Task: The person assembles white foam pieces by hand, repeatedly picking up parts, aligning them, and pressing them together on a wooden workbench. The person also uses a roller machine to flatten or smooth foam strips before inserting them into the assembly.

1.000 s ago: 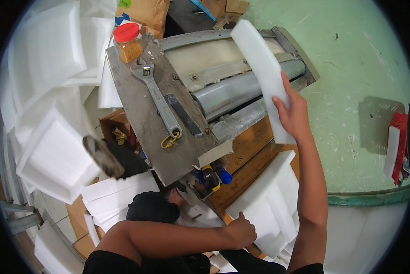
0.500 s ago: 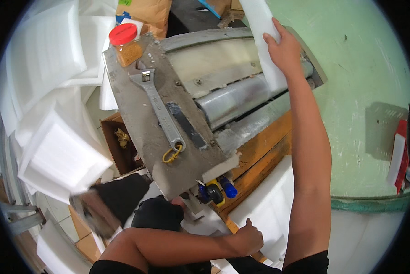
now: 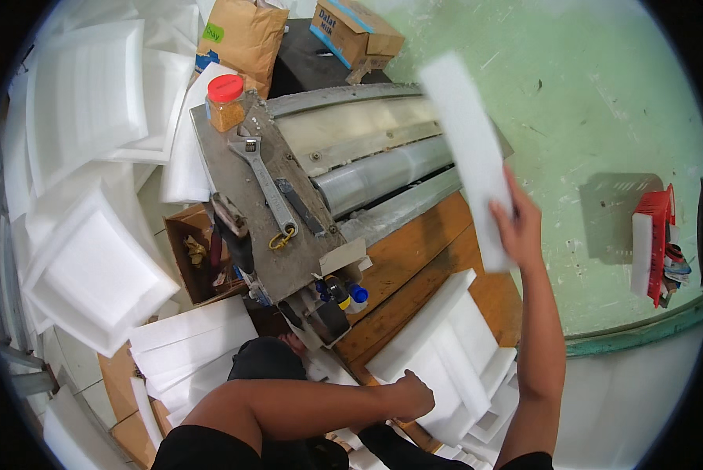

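Raising right hand (image 3: pixel 520 227) grips white foam strip (image 3: pixel 470 149) overhead.

There is one view. The camera sits on the person's head and looks down, so the person's own arms come in from the bottom edge. The left hand (image 3: pixel 414 394) is low and close to the camera. The right hand (image 3: pixel 517 227) is higher up in the picture. The roller machine (image 3: pixel 367 168) fills the middle, close below. The lens is very wide, so straight edges bend near the rim and the corners are black. The green floor (image 3: pixel 602 117) shows at the right, farther down. White foam sheets (image 3: pixel 85 266) fill the left side.
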The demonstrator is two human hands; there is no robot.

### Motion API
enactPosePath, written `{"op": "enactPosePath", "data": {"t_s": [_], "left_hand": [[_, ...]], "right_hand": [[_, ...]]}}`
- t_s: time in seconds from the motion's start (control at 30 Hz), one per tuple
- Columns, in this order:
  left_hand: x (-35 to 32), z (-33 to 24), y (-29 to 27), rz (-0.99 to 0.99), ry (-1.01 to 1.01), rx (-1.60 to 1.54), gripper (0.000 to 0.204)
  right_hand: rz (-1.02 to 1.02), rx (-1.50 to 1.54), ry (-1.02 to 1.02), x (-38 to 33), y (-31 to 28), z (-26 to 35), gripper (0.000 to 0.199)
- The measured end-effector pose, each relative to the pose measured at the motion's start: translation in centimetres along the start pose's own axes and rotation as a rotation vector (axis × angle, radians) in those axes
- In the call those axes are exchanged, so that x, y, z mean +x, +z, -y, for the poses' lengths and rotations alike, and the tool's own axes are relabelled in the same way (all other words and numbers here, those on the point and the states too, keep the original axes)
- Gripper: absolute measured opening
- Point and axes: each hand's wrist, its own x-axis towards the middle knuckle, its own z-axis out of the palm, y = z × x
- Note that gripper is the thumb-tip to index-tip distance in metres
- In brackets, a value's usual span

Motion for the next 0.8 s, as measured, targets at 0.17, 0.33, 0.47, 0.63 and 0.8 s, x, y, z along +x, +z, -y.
{"op": "enactPosePath", "data": {"t_s": [0.17,0.33,0.47,0.63,0.8], "left_hand": [[-0.1,-0.9,-0.1,0.004,0.041,0.021,0.025],[-0.8,-1.4,-0.9,0.056,0.023,0.016,0.027],[0.5,-0.8,-0.1,0.06,0.015,0.004,0.028],[1.2,-0.5,0.2,0.016,0.004,0.027,0.03],[0.0,0.2,-0.1,0.062,-0.011,0.018,0.031]], "right_hand": [[0.296,-0.021,0.228,-9.9,-2.9,1.2,0.066],[0.242,-0.119,0.097,-5.6,2.4,1.3,0.066],[0.27,0.022,0.22,0.2,4.3,1.0,0.068],[-0.095,0.423,0.243,3.8,4.0,0.5,0.064],[-0.1,0.234,0.317,6.2,5.5,1.5,0.064]]}}
